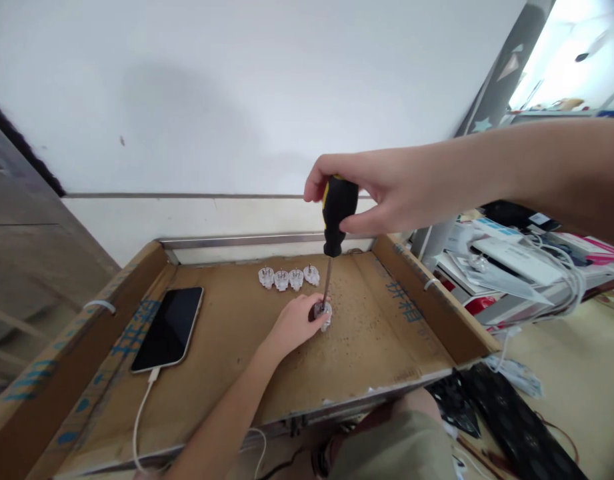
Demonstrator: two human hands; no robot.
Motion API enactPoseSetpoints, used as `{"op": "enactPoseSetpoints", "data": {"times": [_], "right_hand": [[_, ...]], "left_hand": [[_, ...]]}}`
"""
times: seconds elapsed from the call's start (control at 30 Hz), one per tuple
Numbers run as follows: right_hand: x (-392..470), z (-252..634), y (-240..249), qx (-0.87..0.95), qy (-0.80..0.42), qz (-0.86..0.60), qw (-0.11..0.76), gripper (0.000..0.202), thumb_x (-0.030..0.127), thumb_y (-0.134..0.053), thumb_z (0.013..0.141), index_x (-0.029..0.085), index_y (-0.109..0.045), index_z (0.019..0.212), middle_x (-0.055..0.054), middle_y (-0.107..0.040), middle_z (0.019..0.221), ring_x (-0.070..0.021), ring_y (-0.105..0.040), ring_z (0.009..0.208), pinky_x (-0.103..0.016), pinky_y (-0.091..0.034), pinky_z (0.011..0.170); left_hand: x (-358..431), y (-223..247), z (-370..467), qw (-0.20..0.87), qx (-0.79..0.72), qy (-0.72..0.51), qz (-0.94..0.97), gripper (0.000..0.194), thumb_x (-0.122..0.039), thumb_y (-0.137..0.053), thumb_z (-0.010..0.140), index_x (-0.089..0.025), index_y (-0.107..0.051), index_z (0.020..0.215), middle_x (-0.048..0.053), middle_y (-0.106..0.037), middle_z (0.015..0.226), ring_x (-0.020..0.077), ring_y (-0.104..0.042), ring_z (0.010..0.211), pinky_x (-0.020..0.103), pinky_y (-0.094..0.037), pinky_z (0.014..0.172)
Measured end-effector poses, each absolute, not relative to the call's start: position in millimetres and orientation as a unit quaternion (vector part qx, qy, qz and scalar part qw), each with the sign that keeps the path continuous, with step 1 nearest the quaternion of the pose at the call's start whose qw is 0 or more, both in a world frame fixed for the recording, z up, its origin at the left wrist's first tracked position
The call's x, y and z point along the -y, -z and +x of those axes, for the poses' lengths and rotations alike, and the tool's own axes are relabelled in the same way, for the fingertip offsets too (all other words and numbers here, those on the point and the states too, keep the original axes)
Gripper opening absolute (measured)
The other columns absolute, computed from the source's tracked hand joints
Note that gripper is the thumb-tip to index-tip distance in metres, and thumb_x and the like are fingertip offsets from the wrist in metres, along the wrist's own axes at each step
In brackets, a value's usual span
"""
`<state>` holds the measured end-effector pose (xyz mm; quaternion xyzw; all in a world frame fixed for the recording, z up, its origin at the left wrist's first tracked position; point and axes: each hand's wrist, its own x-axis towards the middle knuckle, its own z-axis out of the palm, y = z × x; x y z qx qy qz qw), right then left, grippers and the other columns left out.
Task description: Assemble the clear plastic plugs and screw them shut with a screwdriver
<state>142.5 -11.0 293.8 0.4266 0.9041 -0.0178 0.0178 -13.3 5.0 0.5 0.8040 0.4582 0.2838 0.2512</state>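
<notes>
My right hand is closed around the black and yellow handle of a screwdriver, which stands almost upright. Its shaft runs down to a small clear plastic piece on the cardboard. Pinched there by the fingers of my left hand, the piece is partly covered, along with something dark at the screwdriver's tip. Just behind, several similar clear plastic pieces with metal pins sit in a row.
Cardboard with raised side walls lines the work surface. On the left lies a phone with a white charging cable plugged in. Dark specks dot the cardboard right of my left hand. Boxes and cables are piled at the right.
</notes>
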Motion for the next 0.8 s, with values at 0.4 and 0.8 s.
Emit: {"op": "enactPoseSetpoints", "data": {"times": [0.4,0.8], "right_hand": [[6.0,148.2,-294.1,-0.900,0.018,0.433,0.048,0.044,0.050,-0.059,0.077,0.030,-0.052,0.115,-0.001,-0.062,0.082,-0.0148,-0.055,0.059,-0.030,-0.035,0.055],[7.9,150.7,-292.3,-0.893,-0.024,0.448,0.043,0.049,0.044,-0.059,0.077,0.030,-0.044,0.122,0.000,-0.062,0.076,-0.0116,-0.052,0.051,-0.028,-0.033,0.050]], "left_hand": [[-3.3,-2.0,-12.7,0.243,-0.470,-0.275,0.803,0.028,-0.035,-0.056,0.081,-0.027,-0.061,0.107,0.003,-0.065,0.092,0.0213,-0.058,0.088,0.032,-0.046,0.079],[-4.1,-2.3,-12.7,0.245,-0.468,-0.275,0.803,0.028,-0.034,-0.057,0.081,-0.027,-0.060,0.107,0.003,-0.065,0.094,0.0213,-0.058,0.090,0.032,-0.046,0.082]]}}
